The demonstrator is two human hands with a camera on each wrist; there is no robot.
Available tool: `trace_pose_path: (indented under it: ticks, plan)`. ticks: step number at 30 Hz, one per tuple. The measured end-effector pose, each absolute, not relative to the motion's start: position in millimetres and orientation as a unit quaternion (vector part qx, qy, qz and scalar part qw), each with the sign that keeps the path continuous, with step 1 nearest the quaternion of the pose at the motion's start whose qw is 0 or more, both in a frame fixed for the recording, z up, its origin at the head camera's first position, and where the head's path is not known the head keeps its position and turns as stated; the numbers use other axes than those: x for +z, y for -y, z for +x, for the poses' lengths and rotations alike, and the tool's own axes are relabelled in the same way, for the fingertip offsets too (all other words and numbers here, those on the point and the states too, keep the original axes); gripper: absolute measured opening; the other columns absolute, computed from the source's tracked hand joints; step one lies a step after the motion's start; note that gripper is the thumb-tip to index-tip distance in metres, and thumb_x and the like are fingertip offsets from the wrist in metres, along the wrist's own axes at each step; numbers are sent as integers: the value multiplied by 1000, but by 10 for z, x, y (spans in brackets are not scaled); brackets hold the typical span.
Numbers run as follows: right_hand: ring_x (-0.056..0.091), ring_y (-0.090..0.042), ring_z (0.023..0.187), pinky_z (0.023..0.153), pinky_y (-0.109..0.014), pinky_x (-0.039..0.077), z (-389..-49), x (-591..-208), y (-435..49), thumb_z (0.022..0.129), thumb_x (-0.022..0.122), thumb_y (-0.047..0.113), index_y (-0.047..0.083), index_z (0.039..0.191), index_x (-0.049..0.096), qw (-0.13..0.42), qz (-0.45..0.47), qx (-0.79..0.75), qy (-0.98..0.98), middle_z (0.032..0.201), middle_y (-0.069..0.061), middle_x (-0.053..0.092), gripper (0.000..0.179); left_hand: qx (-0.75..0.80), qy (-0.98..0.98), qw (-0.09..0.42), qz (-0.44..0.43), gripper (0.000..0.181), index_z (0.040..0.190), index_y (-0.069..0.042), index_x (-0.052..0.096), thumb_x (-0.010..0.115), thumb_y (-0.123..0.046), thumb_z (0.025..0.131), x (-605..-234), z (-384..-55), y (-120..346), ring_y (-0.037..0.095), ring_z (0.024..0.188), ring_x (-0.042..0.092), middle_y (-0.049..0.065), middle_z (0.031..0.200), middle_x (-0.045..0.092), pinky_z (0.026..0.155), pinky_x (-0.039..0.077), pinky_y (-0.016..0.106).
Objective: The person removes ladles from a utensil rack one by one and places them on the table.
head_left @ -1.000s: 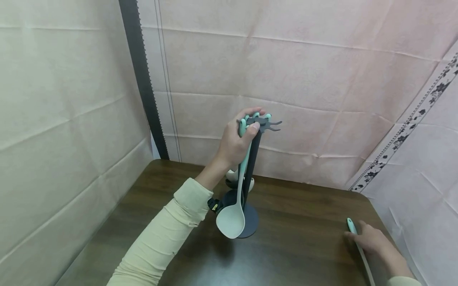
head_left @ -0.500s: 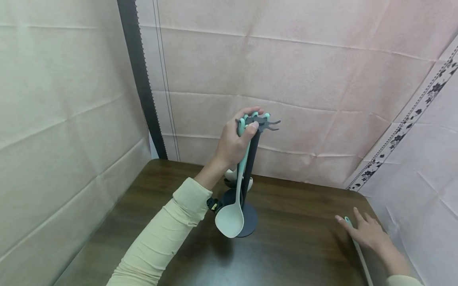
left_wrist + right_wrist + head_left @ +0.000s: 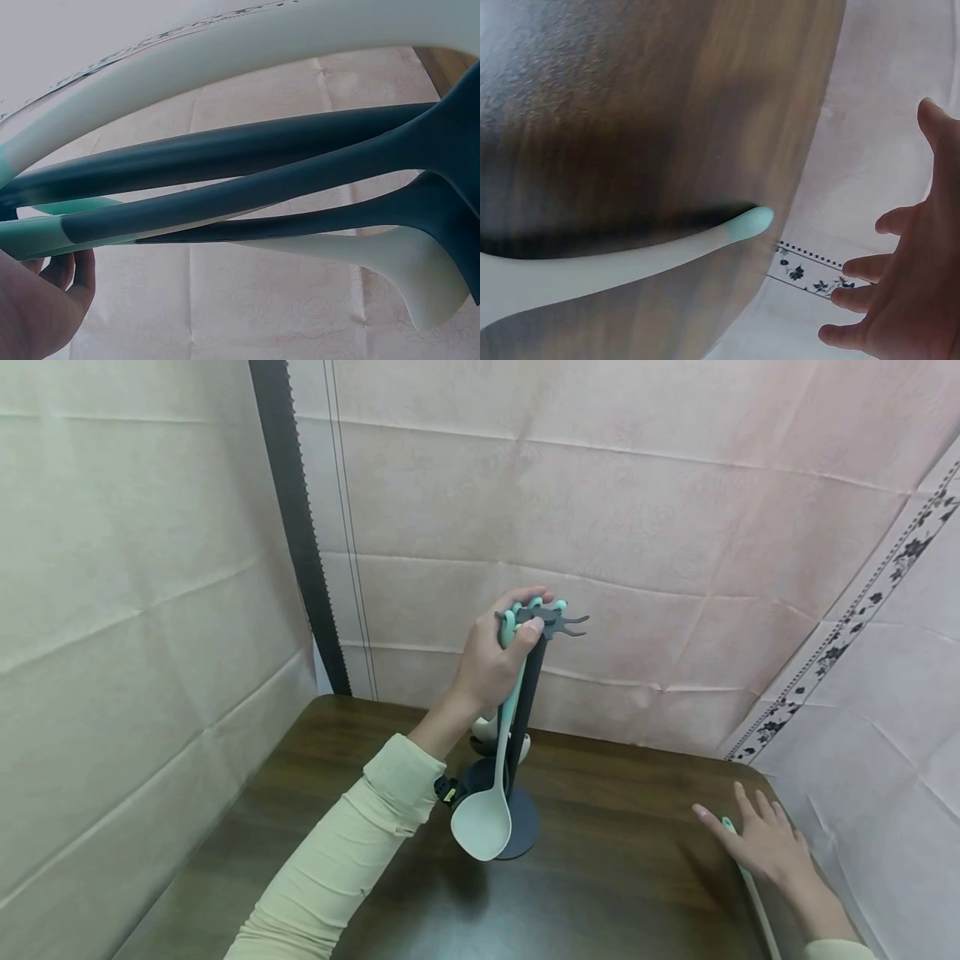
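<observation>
My left hand (image 3: 491,652) grips the top of a dark utensil stand (image 3: 532,693), its thumb on the hooked head and its fingers round the far side. A pale ladle (image 3: 482,824) with a mint handle hangs at the front of the stand. Dark and pale utensils hang close together in the left wrist view, among them a dark one (image 3: 225,191). At the right, my right hand (image 3: 772,847) hovers with fingers spread over a pale utensil (image 3: 622,271) with a mint handle end. That utensil lies on the table, its head out of view.
The brown wooden table (image 3: 615,868) has rounded far corners. Patterned cloth walls (image 3: 622,527) stand close behind it and at both sides. Two free hooks (image 3: 576,625) stick out at the right of the stand's head.
My right hand has let go of the pale utensil, opened its fingers and risen slightly away from it. My left hand and the stand stay in place.
</observation>
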State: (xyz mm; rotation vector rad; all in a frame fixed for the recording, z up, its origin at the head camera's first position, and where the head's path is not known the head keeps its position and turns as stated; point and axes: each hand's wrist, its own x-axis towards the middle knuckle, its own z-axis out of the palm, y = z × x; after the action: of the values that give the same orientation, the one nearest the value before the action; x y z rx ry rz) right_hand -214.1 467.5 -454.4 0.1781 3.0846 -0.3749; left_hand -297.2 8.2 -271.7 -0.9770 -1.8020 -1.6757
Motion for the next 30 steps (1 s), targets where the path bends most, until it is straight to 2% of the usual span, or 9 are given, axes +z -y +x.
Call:
trace_pose_path:
  ticks: [5, 8, 10, 12, 15, 18, 22, 26, 30]
  plan:
    - [9, -71, 145, 101, -90, 17, -2136, -4470, -4565, 102, 38, 74, -3, 166, 5, -18, 44, -124, -991, 161, -48, 11, 106, -617, 657, 245, -357, 58, 148, -7, 57, 51, -39, 100, -2711, -2954, -73, 15, 110, 62, 3, 143, 66, 89, 52, 33]
    - [10, -71, 145, 104, -88, 17, -2139, -4394, -4435, 103, 41, 71, -3, 167, 5, -33, 29, -138, -989, 161, -47, 12, 104, -620, 655, 247, -353, 59, 147, -7, 57, 51, -39, 99, -2707, -2945, -54, 13, 79, 55, 2, 103, 68, 72, 46, 29]
    - [11, -71, 146, 106, -86, 17, -2144, -4326, -4325, 104, 42, 69, -3, 167, 6, -38, 17, -148, -988, 162, -47, 12, 102, -619, 658, 250, -349, 60, 148, -7, 58, 52, -40, 98, -2696, -2939, -41, 16, 63, 41, 1, 78, 51, 63, 38, 30]
    - [12, -71, 146, 107, -85, 19, -2150, -4263, -4210, 104, 43, 68, -3, 167, 6, -44, 4, -156, -987, 162, -46, 13, 101, -614, 664, 251, -345, 60, 149, -10, 58, 51, -41, 98, -2688, -2934, -28, 21, 58, 28, 3, 73, 32, 59, 31, 33]
    - [14, -68, 148, 107, -84, 21, -2161, -4176, -4064, 105, 45, 66, -1, 168, 7, -60, -11, -161, -985, 164, -44, 15, 99, -607, 673, 245, -344, 60, 152, -14, 55, 52, -43, 99, -2663, -2936, -22, 22, 69, 39, 4, 82, 36, 65, 35, 33]
    - [16, -65, 149, 106, -84, 23, -2169, -4086, -3919, 105, 47, 64, 1, 169, 9, -80, -26, -168, -982, 166, -41, 16, 98, -614, 666, 224, -359, 64, 157, -17, 46, 53, -44, 100, -2658, -2966, -6, 15, 104, 57, 1, 116, 57, 86, 47, 37]
    - [21, -61, 150, 107, -83, 25, -2135, -3963, -3706, 104, 51, 63, 5, 170, 12, -97, -44, -179, -978, 168, -36, 19, 96, -660, 609, 161, -410, 70, 164, -12, 30, 44, -42, 103, -2670, -3029, 44, 17, 147, 42, 3, 163, 46, 116, 38, 44]
    - [25, -60, 149, 106, -83, 27, -2082, -3875, -3545, 103, 55, 63, 11, 171, 13, -106, -63, -187, -975, 169, -32, 21, 95, -714, 539, 64, -441, 66, 163, -5, 30, 36, -34, 104, -2686, -3110, 85, 24, 148, 42, 13, 163, 43, 118, 36, 45]
    - [25, -58, 151, 105, -84, 26, -2051, -3800, -3415, 103, 55, 63, 16, 172, 12, -106, -76, -193, -972, 173, -25, 19, 94, -739, 510, 0, -439, 61, 161, -4, 37, 41, -25, 104, -2705, -3193, 104, 28, 145, 48, 17, 160, 48, 118, 38, 45]
